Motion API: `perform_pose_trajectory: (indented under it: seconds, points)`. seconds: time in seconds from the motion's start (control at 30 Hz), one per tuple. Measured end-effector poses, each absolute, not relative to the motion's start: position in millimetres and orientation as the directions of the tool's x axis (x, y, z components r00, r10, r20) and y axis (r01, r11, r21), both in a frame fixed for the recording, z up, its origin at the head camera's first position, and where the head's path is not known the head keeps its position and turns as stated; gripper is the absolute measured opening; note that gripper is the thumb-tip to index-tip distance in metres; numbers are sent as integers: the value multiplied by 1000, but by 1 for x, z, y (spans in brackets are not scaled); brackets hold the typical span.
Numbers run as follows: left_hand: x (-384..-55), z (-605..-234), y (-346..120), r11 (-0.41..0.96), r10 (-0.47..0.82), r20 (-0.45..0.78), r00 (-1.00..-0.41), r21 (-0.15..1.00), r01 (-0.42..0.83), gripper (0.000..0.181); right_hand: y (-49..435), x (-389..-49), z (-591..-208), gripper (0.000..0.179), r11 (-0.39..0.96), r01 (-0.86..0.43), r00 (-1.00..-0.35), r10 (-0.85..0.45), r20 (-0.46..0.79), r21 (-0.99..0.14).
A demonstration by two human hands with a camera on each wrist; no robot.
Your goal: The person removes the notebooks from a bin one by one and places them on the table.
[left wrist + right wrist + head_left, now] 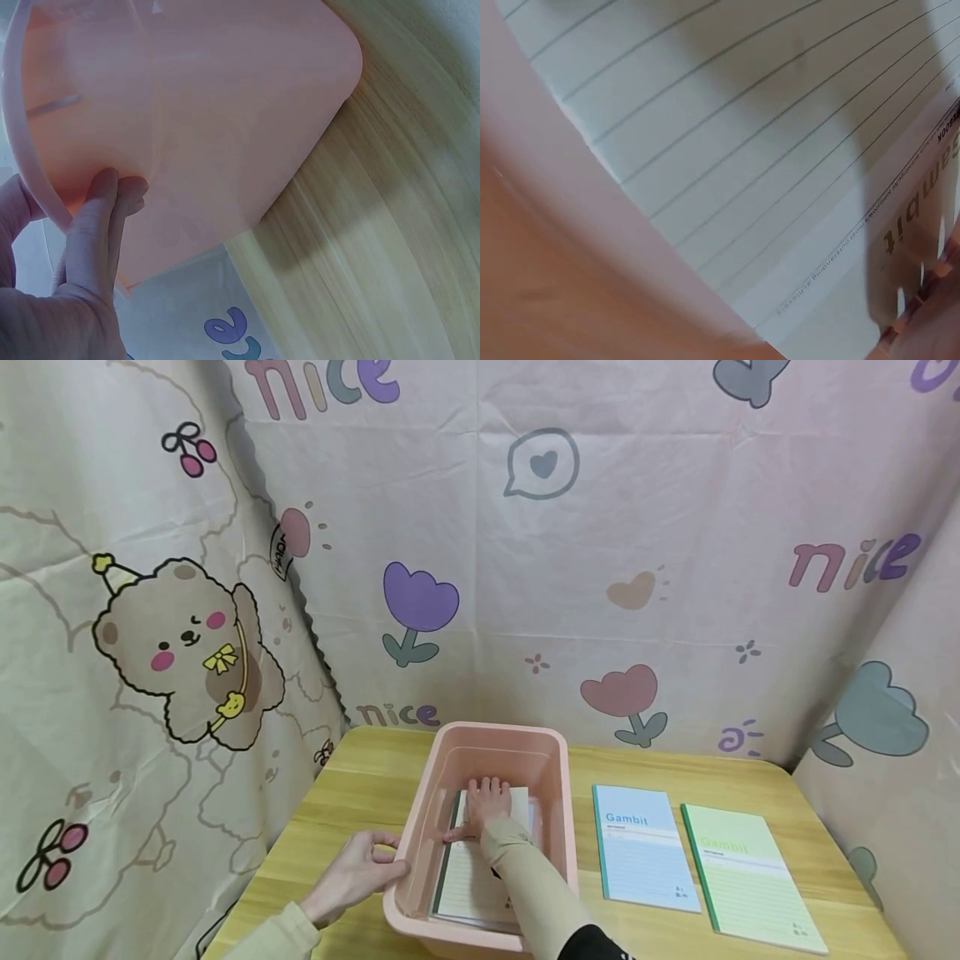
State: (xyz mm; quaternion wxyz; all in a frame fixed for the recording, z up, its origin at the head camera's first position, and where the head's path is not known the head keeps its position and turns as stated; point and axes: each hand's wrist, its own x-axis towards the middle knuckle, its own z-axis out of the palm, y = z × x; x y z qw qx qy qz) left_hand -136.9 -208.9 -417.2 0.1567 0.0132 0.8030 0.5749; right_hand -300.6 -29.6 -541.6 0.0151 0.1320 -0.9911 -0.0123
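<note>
Pinching bin rim [510, 727] with left hand [358, 870], resting right hand [487, 807] spread on notebook [472, 881]. Brace firmly, press evenly, square up inside, lift off without dragging.

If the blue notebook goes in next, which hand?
Probably the right hand: it rests on the pale notebook, gripping nothing, and is nearer the blue notebook. The left hand grips the far-side rim of the pink bin.

Pink bin [498, 750], white lined notebook [472, 878], blue notebook [645, 852]
</note>
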Motion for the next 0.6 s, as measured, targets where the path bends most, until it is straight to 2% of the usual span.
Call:
perform_pose_trajectory:
  seconds: [0.27, 0.6]
  points:
    - [-136, -418, -209, 340, 193, -236, -952, 927, -160, 46, -28, -305, -546, 115, 948, -312, -948, -315, 50, 63]
    - [-136, -418, -206, 334, 192, -248, -950, 926, -174, 41, -22, -304, -537, 87, 956, -292, -956, -291, 45, -32]
